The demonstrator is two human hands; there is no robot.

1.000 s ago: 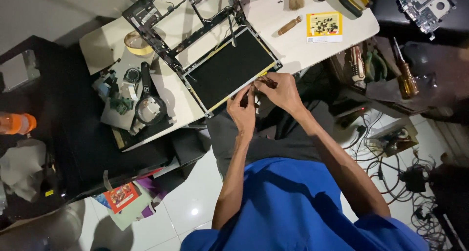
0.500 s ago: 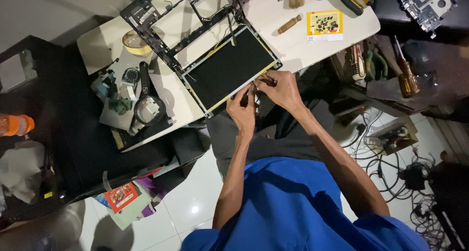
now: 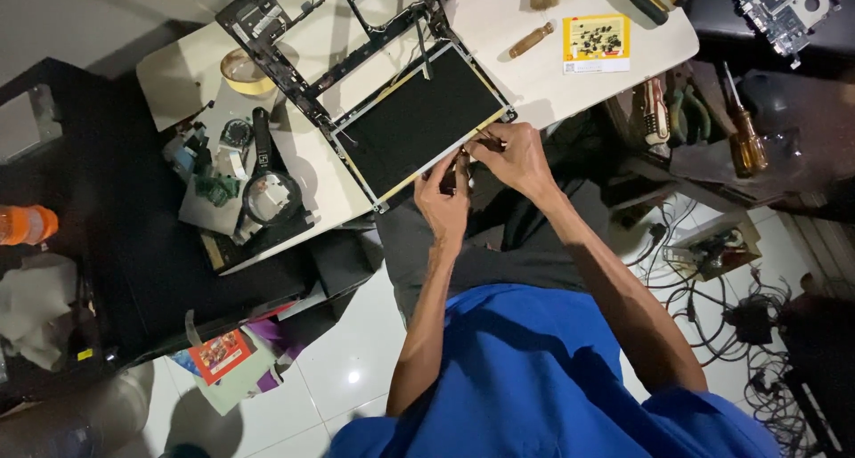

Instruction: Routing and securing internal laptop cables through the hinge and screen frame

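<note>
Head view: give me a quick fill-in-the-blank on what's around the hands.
Both hands, left and right, work at the near edge of the dark ____.
The panel lies on a ____ table.
The tape roll is ____ in colour.

Missing words: panel; white; yellow

The white surface (image 3: 543, 75) carries a dark flat laptop screen panel (image 3: 420, 124), a black plastic laptop frame (image 3: 325, 30) and a yellow card (image 3: 596, 43).

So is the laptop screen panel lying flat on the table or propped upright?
Flat. The laptop screen panel lies dark face up on the white table, with both hands at its near edge.
</note>
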